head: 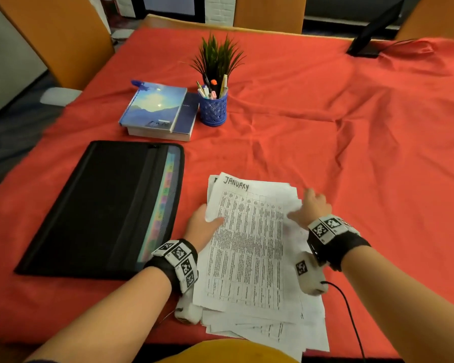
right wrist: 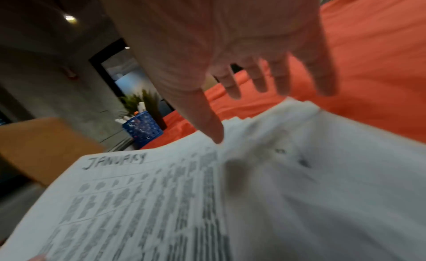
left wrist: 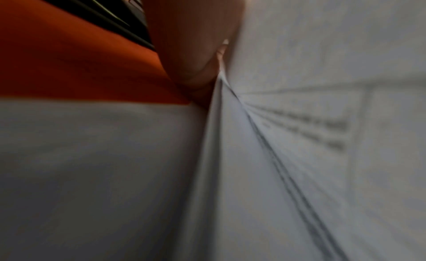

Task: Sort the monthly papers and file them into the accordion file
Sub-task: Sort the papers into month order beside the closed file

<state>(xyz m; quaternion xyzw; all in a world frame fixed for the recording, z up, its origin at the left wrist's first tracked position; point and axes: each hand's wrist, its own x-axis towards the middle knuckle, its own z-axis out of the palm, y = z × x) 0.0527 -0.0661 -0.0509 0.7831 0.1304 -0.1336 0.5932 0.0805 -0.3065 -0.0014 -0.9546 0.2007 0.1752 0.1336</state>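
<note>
A loose stack of white papers (head: 262,323) lies on the red tablecloth in front of me. Its top sheet, headed JANUARY (head: 247,244), carries a printed table. My left hand (head: 203,226) pinches that sheet's left edge, thumb on top and fingers underneath, so the edge is lifted; the left wrist view shows this hand (left wrist: 196,46) against blurred paper (left wrist: 322,82). My right hand (head: 311,205) hovers at the stack's right edge with straight, spread fingers (right wrist: 260,79), its thumb tip touching the paper next to the JANUARY sheet (right wrist: 138,201). The black accordion file (head: 97,205) lies flat to the left, coloured tabs (head: 163,203) showing along its right side.
Two stacked books (head: 157,111) lie behind the file, beside a blue pen cup (head: 213,106) and a small green plant (head: 218,58). A black stand (head: 370,35) sits at the far right corner. Wooden chairs surround the table. A thin black cable (head: 351,323) trails from my right wrist.
</note>
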